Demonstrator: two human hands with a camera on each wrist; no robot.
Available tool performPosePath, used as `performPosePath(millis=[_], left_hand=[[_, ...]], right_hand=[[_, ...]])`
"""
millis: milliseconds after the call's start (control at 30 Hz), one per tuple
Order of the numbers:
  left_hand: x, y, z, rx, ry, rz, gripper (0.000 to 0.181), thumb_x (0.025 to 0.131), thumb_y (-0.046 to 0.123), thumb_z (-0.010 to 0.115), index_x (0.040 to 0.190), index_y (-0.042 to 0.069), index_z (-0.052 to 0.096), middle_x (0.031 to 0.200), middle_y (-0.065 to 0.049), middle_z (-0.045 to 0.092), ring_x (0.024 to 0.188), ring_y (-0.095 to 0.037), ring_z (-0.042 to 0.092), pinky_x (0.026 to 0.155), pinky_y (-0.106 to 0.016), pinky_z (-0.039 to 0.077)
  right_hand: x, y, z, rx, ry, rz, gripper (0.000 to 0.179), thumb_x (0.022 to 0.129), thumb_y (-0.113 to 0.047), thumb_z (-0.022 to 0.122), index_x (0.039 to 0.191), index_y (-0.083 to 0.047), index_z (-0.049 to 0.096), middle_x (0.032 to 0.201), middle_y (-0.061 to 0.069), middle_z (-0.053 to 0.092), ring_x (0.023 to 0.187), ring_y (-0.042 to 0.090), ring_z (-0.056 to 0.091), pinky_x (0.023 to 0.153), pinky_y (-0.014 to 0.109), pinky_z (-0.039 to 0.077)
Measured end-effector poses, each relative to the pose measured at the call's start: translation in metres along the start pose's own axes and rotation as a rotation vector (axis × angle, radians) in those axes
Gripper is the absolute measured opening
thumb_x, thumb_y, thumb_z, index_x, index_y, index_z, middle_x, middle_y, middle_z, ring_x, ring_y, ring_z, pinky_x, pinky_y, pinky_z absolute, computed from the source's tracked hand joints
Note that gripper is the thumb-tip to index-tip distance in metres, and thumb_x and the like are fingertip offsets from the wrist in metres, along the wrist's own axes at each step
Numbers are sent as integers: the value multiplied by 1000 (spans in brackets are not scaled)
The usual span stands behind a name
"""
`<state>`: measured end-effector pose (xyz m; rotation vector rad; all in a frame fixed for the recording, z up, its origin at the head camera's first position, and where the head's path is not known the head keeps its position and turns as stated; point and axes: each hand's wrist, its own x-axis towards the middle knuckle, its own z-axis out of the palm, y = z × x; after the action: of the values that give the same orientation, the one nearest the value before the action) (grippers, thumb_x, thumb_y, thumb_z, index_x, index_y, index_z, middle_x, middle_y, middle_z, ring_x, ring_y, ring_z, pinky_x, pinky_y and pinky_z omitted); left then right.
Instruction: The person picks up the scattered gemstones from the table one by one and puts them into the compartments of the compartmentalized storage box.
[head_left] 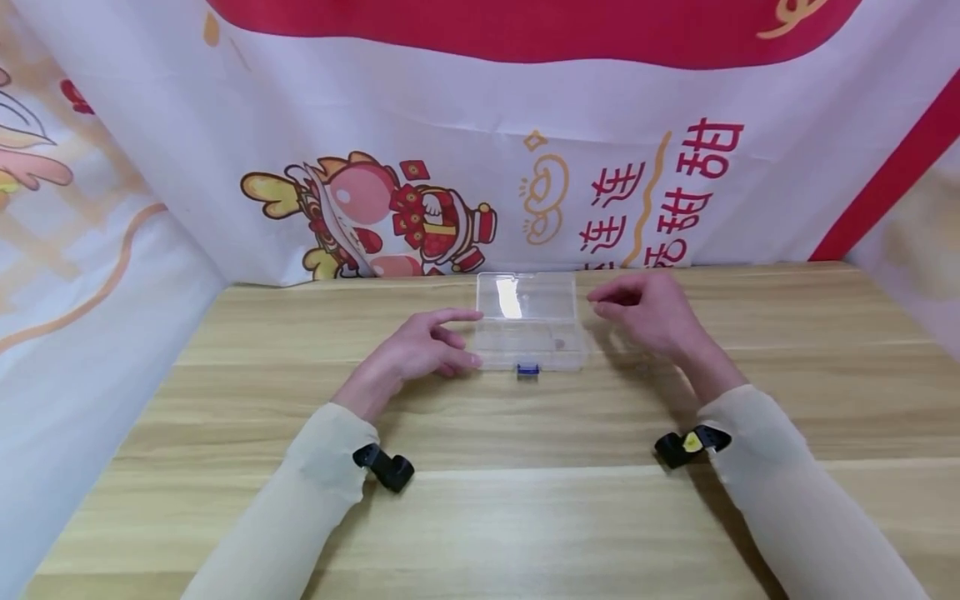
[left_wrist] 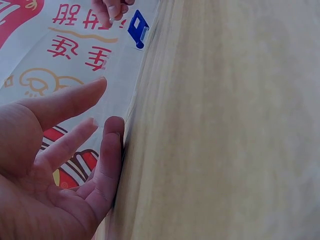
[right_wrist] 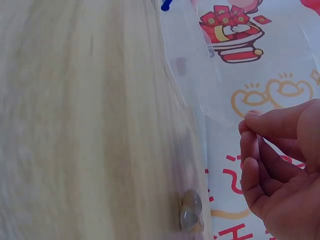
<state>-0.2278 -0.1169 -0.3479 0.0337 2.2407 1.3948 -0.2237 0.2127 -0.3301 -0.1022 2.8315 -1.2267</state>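
Note:
A clear plastic compartment box (head_left: pixel 528 360) stands with its lid (head_left: pixel 536 293) raised at the back and a blue latch (head_left: pixel 528 370) at the front. My left hand (head_left: pixel 423 344) rests at its left end, thumb at the front corner and index finger extended near the hinge. In a right compartment lies a small greyish piece (head_left: pixel 559 343). Just right of the box, my right hand (head_left: pixel 651 312) pinches a small pale thing between thumb and index finger; its kind is hidden by the fingertips. Two rounded, clear greyish pieces (right_wrist: pixel 190 210) lie on the table near this hand.
The wood-grain table (head_left: pixel 487 517) ends at a hanging white and red printed cloth (head_left: pixel 465 108) close behind the box. More printed cloth hangs at the left and right sides. Each sleeved wrist wears a black camera strap (head_left: pixel 384 467).

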Motion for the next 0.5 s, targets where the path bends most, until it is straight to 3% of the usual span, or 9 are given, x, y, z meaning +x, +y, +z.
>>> performPosePath(millis=[200, 500], left_hand=[[-3, -2, -4, -1, 3, 1, 64, 91, 19, 86, 147, 37, 62, 122, -10, 59, 96, -23, 67, 83, -29, 61], [-3, -1, -3, -1, 5, -4, 63, 91, 18, 85, 147, 37, 62, 123, -11, 58, 94, -22, 68, 83, -29, 61]], right_hand=[[-2, -12, 10, 8, 0, -36, 23, 102, -16, 71, 124, -12, 78, 125, 11, 74, 108, 26, 64, 87, 34, 52], [-5, -21, 20, 32, -40, -19, 21, 103, -15, 70, 121, -12, 79, 122, 10, 73, 101, 27, 60, 81, 33, 53]])
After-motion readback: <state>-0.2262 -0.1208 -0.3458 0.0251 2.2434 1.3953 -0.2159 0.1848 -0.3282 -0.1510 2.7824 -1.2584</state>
